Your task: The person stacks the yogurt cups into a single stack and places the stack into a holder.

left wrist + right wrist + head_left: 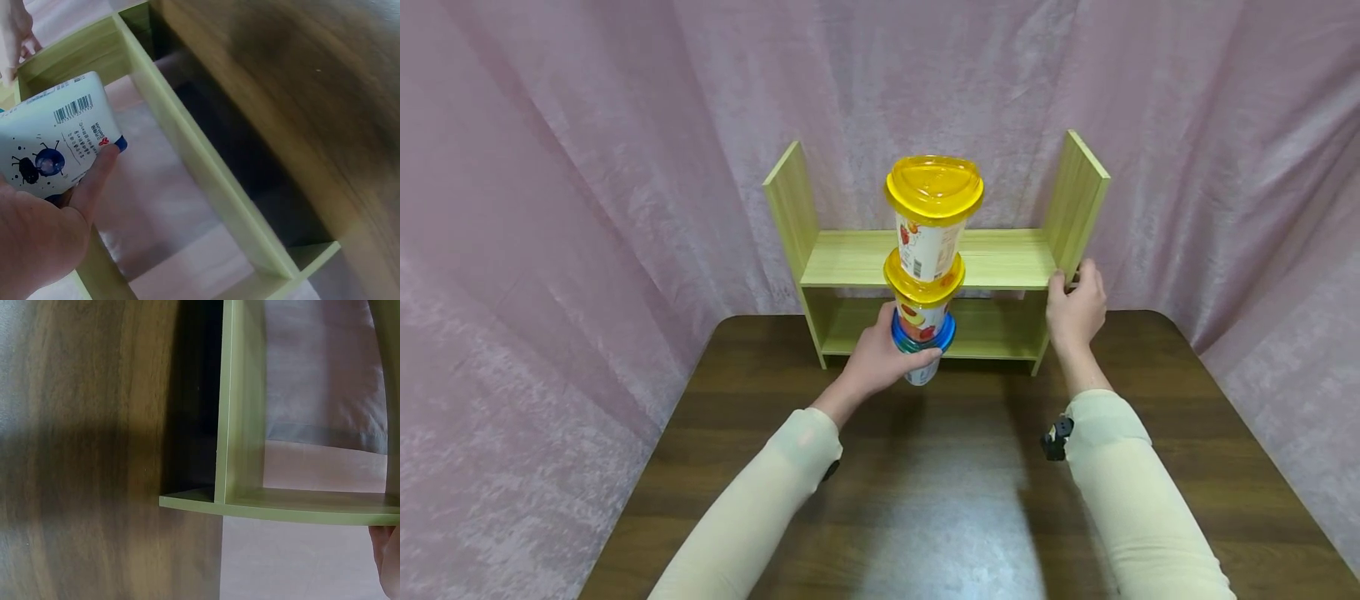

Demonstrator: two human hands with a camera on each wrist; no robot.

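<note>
Three lidded cups stand stacked in front of a light wooden shelf [1000, 254]. My left hand [883, 354] grips the lowest one, a white cup [53, 140] with a barcode and blueberry print, close below its blue lid [947, 333]. On top of that lid sits a fruit-printed cup [922, 319] with a yellow lid. The uppermost white cup [925, 250] carries a domed yellow lid [934, 187]. At the shelf's right side panel [1078, 200], my right hand [1078, 308] holds the front edge with thumb and fingers, about level with the upper board.
The shelf has two boards and two tall side panels, and stands at the back of a dark wooden table [955, 500]. A pink curtain [625, 167] hangs right behind it and along both sides. In the head view the cup stack overlaps the shelf's middle.
</note>
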